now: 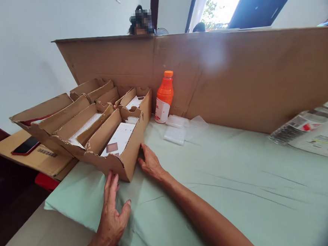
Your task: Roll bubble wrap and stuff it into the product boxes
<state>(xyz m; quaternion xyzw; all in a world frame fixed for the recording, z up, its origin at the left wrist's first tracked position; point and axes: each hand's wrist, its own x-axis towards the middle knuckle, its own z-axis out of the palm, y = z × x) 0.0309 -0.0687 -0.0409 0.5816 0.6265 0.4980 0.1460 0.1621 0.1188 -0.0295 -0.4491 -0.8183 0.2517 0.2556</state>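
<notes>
A cardboard box (119, 164) with its top open stands at the front of a group of similar boxes, with white printed cards (122, 137) inside. My left hand (111, 213) is at its near end, fingers stretched out and thumb apart, fingertips at or very near the cardboard. Along the box's right side, my right hand (151, 163) rests low by the cloth, its fingers extended against or beside the wall. Nothing shows in either hand. Behind it, another box (82, 125) also holds white sheets.
An orange bottle (164, 96) stands behind clear plastic bags (177, 129) on the green cloth (213, 187). Clear plastic bottles (316, 127) lie at right. A tall cardboard panel (234, 77) closes the back. A phone (25, 146) lies at left on a flat carton (51, 157). A person (140, 21) is behind the panel.
</notes>
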